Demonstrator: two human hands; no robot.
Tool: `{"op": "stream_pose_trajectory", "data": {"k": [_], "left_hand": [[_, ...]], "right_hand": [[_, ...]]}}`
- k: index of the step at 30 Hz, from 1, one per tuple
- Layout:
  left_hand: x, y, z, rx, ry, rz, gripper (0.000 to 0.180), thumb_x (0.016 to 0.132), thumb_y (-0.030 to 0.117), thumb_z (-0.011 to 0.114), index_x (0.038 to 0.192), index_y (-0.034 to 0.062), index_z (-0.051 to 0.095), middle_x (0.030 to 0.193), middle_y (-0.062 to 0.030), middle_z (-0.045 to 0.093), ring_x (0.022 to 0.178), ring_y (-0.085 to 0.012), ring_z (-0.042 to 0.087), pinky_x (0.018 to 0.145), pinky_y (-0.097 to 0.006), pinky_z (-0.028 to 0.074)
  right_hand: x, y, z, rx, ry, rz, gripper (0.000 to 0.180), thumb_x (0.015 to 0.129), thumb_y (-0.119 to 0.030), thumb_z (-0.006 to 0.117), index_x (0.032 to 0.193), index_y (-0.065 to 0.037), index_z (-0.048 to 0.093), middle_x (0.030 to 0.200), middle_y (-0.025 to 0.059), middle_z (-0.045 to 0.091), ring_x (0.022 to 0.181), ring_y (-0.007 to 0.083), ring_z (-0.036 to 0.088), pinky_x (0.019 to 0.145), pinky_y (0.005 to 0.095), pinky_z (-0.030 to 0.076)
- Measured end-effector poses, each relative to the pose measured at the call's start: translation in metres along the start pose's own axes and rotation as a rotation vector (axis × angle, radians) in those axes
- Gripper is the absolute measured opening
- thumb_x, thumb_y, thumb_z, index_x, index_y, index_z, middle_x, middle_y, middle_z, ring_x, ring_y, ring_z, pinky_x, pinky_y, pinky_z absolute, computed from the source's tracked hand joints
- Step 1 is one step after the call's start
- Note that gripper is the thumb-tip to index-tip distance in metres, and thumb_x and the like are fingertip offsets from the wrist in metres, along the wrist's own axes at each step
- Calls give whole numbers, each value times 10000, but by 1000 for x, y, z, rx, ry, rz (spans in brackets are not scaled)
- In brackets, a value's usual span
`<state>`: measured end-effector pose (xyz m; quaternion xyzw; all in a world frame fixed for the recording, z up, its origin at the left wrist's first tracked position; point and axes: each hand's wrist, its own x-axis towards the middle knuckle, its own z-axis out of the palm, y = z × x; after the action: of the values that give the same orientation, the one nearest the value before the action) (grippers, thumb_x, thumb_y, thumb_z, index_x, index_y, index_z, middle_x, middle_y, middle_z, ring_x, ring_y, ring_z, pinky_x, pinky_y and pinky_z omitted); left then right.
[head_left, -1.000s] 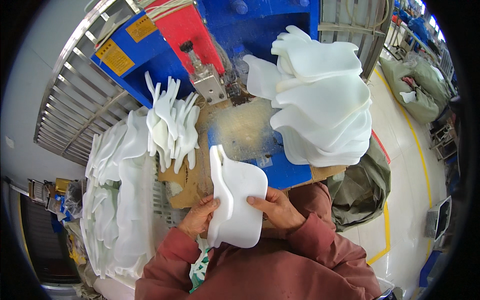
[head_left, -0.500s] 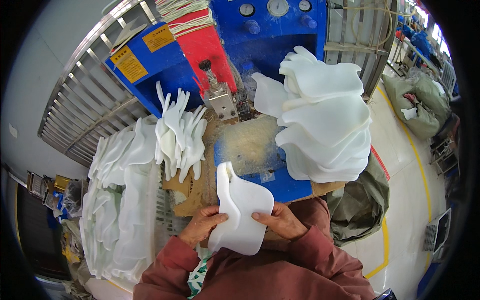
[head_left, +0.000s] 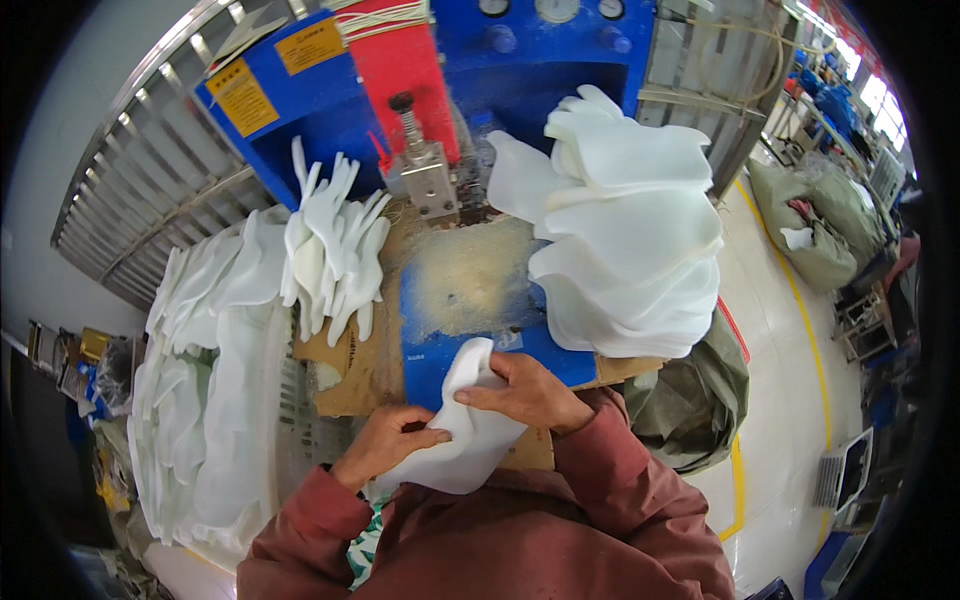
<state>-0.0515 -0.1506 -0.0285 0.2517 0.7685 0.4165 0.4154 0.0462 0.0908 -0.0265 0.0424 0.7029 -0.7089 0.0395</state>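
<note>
Both my hands hold one white foam piece (head_left: 462,435) close to my chest, over the front edge of the blue machine table (head_left: 440,345). My left hand (head_left: 385,442) grips its left lower side. My right hand (head_left: 525,392) lies over its upper right part, thumb pressing the folded edge. The piece is bent, its upper end curling up toward the table. A worn, dusty patch (head_left: 470,280) on the table lies just beyond it, below a metal press head (head_left: 428,180).
A tall stack of white foam pieces (head_left: 625,250) sits at the right of the table. A bunch of narrow white cut pieces (head_left: 335,245) hangs at the left, with more white sheets (head_left: 215,380) piled further left. Grey-green sacks (head_left: 690,400) lie on the floor to the right.
The foam piece stood upright in my hands before; now it is lowered and folded over, with my right hand on top of it. The view has tilted slightly.
</note>
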Motion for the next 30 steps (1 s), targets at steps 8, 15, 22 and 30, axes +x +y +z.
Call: {"op": "stream_pose_trajectory", "data": {"k": [8,15,22,30], "left_hand": [[-10,-4,-17,21,-191,190,432,975,324,735,1263,9,672,1040,-92,711,938,-131,614,831,-354,523],[-23,-13,-38,252,-319,230,417,988,362,700,1141,-26,692,877,-110,696,787,-170,620,734,-353,502],[-48,-21,-60,-54,-374,-65,397,1017,350,679,1218,8,698,966,-35,747,859,-102,672,732,-267,547],[-80,-10,-74,-223,-254,-40,356,1039,289,650,1232,-8,683,1047,-66,739,941,-118,707,776,-266,591]], "right_hand": [[-11,0,-4,-10,155,158,197,924,-151,781,1051,-4,748,945,42,750,838,108,657,744,313,542],[-16,-4,-5,176,155,42,154,883,-63,790,1021,1,766,947,70,769,850,167,709,768,324,559],[-14,3,-10,189,190,-38,185,854,-71,818,1022,-15,766,955,75,771,852,164,708,801,327,561],[2,10,1,277,285,-108,167,841,-135,835,958,-70,735,904,37,738,803,156,680,740,314,545]]}}
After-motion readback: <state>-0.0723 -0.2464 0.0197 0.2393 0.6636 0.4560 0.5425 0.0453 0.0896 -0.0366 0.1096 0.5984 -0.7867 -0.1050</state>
